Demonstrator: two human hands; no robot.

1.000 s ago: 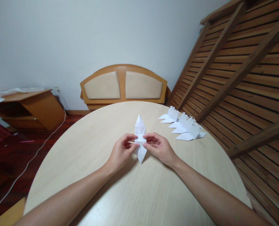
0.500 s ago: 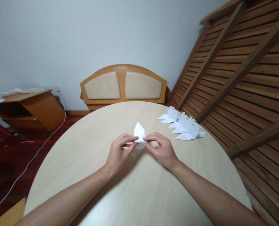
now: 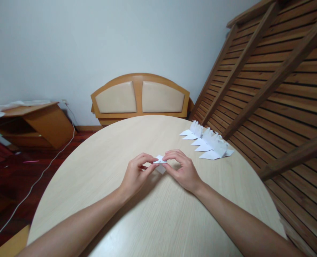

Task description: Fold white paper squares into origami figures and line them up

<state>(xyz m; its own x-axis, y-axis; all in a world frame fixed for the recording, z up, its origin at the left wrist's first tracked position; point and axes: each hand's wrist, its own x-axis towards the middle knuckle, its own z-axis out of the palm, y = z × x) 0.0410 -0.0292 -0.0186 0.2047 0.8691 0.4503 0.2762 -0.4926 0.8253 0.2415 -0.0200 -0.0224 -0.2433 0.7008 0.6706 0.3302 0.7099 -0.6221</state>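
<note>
A small piece of folded white paper [image 3: 160, 160] is held up between both hands over the middle of the round table [image 3: 115, 142]. My left hand [image 3: 137, 171] pinches its left end between thumb and fingers. At the right end, my right hand [image 3: 183, 169] grips it the same way. A short pointed flap shows above the crease and another hangs below it. The fingertips cover both ends of the paper. Several folded white paper birds [image 3: 209, 142] stand in a close row at the table's right rear, apart from my hands.
Dark slatted wood [image 3: 276, 82] leans along the table's right side. Behind the table stands a padded headboard [image 3: 139, 94]. A wooden desk [image 3: 40, 123] is at the left, with a white cable [image 3: 42, 175] running across the dark red floor.
The tall upper flap of the folded paper has tipped down and looks much shorter, while more paper shows below the crease. Both hands keep their pinch in nearly the same place.
</note>
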